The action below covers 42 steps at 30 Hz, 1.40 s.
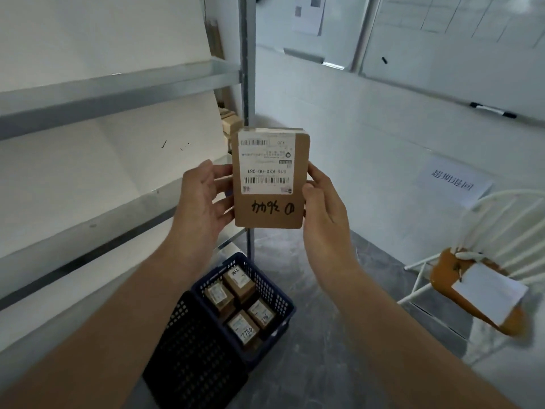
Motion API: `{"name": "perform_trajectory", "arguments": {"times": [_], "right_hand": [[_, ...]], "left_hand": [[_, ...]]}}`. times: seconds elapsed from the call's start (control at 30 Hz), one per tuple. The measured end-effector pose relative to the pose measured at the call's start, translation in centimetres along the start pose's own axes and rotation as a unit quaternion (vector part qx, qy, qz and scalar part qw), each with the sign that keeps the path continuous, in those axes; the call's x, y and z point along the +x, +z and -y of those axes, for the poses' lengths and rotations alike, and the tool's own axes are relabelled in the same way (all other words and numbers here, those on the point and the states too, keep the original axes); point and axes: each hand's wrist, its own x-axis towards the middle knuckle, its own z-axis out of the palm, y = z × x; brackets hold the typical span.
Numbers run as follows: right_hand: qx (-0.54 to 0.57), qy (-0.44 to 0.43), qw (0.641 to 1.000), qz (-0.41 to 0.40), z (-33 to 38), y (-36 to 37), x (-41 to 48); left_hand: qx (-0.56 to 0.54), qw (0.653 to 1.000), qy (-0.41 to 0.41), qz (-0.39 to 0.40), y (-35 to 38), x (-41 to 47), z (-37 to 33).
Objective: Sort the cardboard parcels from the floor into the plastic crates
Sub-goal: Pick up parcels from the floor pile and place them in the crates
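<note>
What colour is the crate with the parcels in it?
The crate is dark blue; head view.

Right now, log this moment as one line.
left hand, right hand: grip brown cardboard parcel, raised | blue plastic crate: four parcels inside

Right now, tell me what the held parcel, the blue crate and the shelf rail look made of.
Parcel: brown cardboard, matte, with a white paper label stuck on. Blue crate: plastic by the look, its walls a moulded grid of holes. Shelf rail: grey metal, probably steel, with a dull sheen.
</note>
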Motion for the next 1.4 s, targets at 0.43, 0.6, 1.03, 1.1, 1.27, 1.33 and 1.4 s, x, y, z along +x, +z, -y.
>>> {"name": "perform_trajectory", "arguments": {"times": [0.43, 0.6, 1.03, 1.1, 1.27, 1.33, 1.4], "right_hand": [[0.024, 0.008, 0.983, 0.182, -8.9, -6.5, 16.6], [0.012, 0.031, 0.973, 0.229, -10.6, -3.9, 19.6], [0.008, 0.121, 0.955, 0.270, -21.1, 5.0, 25.8], [0.018, 0.151, 0.946, 0.286, -23.9, 5.5, 27.0], [0.035, 0.238, 0.921, 0.308, -33.3, 6.9, 30.4], [0.028, 0.271, 0.907, 0.322, -37.4, 7.2, 31.3], [0.017, 0.294, 0.893, 0.341, -41.3, 7.3, 32.2]], "left_hand": [[-0.034, 0.976, -0.016, -0.214, 9.7, 9.4, 8.5], [-0.056, 0.959, -0.037, -0.276, 8.3, 11.3, 9.6], [-0.041, 0.939, -0.082, -0.332, -0.2, 20.3, 18.6], [-0.040, 0.932, -0.098, -0.347, -1.1, 21.8, 21.3], [-0.046, 0.906, -0.126, -0.401, -2.3, 26.1, 29.7], [-0.049, 0.890, -0.146, -0.430, -2.3, 27.8, 33.3], [-0.058, 0.871, -0.167, -0.458, -2.2, 29.3, 37.1]]}}
